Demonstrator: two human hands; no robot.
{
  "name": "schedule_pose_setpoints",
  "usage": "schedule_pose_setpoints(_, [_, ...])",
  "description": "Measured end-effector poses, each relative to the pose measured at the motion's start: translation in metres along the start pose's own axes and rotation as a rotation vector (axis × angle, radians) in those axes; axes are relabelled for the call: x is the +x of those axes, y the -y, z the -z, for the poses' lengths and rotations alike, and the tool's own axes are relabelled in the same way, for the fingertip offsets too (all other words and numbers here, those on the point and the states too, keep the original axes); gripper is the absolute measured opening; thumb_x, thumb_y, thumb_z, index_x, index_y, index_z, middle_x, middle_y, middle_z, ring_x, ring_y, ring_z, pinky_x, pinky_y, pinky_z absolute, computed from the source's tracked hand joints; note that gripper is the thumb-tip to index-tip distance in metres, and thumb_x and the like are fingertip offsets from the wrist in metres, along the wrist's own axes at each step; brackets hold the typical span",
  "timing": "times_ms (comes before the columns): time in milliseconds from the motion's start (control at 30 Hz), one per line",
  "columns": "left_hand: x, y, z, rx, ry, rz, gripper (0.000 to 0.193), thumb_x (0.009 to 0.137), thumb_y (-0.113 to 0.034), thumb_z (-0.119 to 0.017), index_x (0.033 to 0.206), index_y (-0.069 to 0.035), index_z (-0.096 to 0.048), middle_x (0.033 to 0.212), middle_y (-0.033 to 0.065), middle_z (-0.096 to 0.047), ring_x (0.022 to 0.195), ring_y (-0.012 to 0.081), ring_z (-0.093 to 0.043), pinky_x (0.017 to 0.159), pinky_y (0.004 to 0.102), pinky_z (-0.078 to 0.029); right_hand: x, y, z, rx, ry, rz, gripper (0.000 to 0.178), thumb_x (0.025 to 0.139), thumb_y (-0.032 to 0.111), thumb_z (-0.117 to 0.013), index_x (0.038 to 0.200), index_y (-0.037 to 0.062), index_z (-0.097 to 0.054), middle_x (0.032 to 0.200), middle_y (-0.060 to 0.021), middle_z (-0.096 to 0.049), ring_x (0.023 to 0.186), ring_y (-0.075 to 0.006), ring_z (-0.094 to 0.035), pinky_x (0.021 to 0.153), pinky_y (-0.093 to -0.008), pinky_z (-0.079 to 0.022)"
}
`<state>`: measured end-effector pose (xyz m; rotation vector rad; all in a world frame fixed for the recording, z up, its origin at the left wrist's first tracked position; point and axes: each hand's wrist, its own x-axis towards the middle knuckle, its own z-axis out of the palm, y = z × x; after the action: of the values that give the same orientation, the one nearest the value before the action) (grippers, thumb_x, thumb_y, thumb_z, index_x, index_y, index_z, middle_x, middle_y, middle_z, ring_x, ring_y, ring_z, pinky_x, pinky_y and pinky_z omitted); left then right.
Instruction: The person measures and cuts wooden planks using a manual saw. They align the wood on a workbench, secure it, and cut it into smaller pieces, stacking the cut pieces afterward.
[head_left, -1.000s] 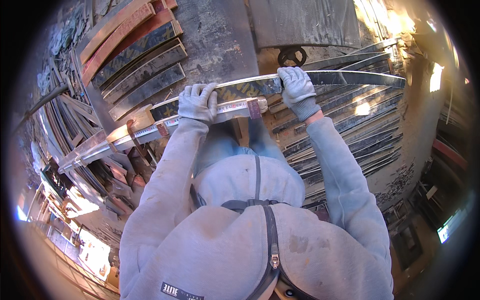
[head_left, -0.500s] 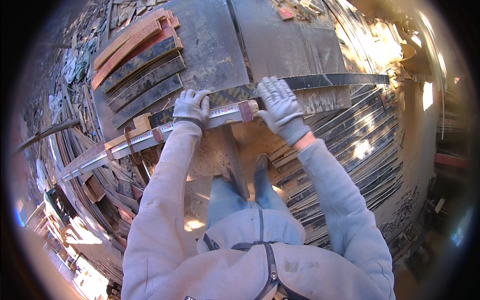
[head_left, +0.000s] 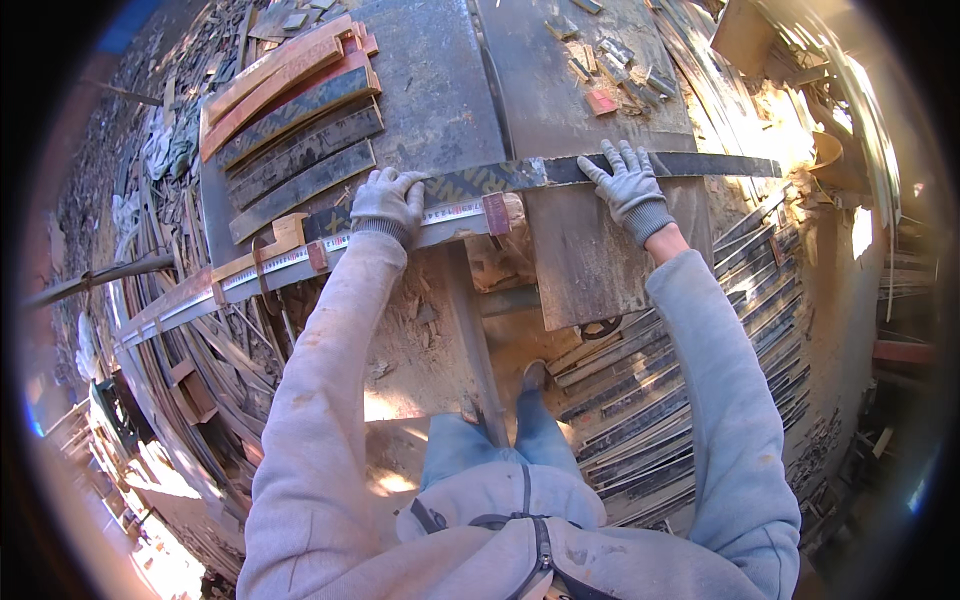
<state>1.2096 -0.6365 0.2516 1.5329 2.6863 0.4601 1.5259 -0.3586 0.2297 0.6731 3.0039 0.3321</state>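
A long black plywood strip (head_left: 490, 181) with yellow printing lies across the work table, along a metal rail with a measuring tape (head_left: 455, 213). My left hand (head_left: 388, 207), in a grey glove, is curled over the strip beside the tape, its thumb pointing right. Farther right, my gloved right hand (head_left: 632, 190) lies on the same strip with its fingers spread. A small wooden block (head_left: 289, 232) stands at the strip's left end. Reddish-brown stops (head_left: 496, 214) sit on the rail.
Cut boards (head_left: 300, 130) are stacked at the table's far left. Small offcuts (head_left: 620, 65) lie scattered at the far right. The dark metal tabletop (head_left: 430, 70) has a long slot. Many strips (head_left: 690, 370) cover the floor at right; scrap wood (head_left: 190, 385) is piled at left.
My right hand has slid right along the strip, and its fingers have spread. My left hand stays at about the same place on the strip. The view has shifted slightly.
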Motion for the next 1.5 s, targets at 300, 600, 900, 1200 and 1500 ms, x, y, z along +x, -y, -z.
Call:
schedule_pose_setpoints(300, [-0.001,0.003,-0.003,-0.014,-0.028,0.012,0.026,0.101,-0.032,-0.063,0.113,-0.019,-0.081,0.115,0.0102,-0.072,0.118,0.0321,-0.064,0.105,0.0456,-0.051,0.015,-0.012,-0.004,0.099,-0.055,0.060,0.070,0.092,0.019,-0.076,0.157,0.0270,-0.054,0.138,-0.0154,-0.061,0.130,-0.0368,-0.057,0.115,-0.0489,-0.043])
schedule_pose_setpoints(600, [0.005,0.005,-0.005,0.005,0.015,0.063,0.028,0.103,-0.034,-0.060,0.117,-0.020,-0.080,0.120,0.0115,-0.072,0.122,0.0333,-0.063,0.108,0.0451,-0.051,0.038,-0.018,-0.011,0.181,-0.010,0.014,0.063,0.094,0.019,-0.073,0.155,0.0259,-0.057,0.121,-0.0152,-0.064,0.121,-0.0351,-0.060,0.108,-0.0449,-0.047])
schedule_pose_setpoints(900, [0.003,0.007,-0.008,0.057,0.001,0.024,0.033,0.105,-0.037,-0.056,0.119,-0.017,-0.078,0.126,0.0120,-0.072,0.124,0.0332,-0.063,0.108,0.0446,-0.051,-0.107,-0.033,-0.015,0.051,0.041,-0.160,0.075,0.091,0.021,-0.075,0.159,0.0074,-0.047,0.120,-0.0155,-0.065,0.115,-0.0355,-0.062,0.102,-0.0463,-0.050])
schedule_pose_setpoints(1200, [0.001,-0.001,0.005,0.020,-0.019,-0.046,0.032,0.100,-0.042,-0.066,0.112,-0.015,-0.077,0.112,0.0129,-0.071,0.113,0.0351,-0.063,0.099,0.0481,-0.051,-0.066,-0.060,0.035,0.040,-0.192,0.038,0.083,0.076,0.012,-0.074,0.154,-0.0019,-0.048,0.120,-0.0216,-0.063,0.109,-0.0404,-0.062,0.095,-0.0512,-0.053])
schedule_pose_setpoints(1500, [0.005,0.025,-0.001,-0.261,-0.057,-0.125,0.025,0.090,-0.031,-0.079,0.107,-0.013,-0.075,0.109,0.0102,-0.070,0.109,0.0354,-0.064,0.099,0.0478,-0.050,0.080,-0.046,0.016,0.112,-0.106,0.290,0.057,0.088,0.012,-0.061,0.144,-0.0003,-0.057,0.135,-0.0195,-0.062,0.131,-0.0395,-0.057,0.115,-0.0513,-0.045])
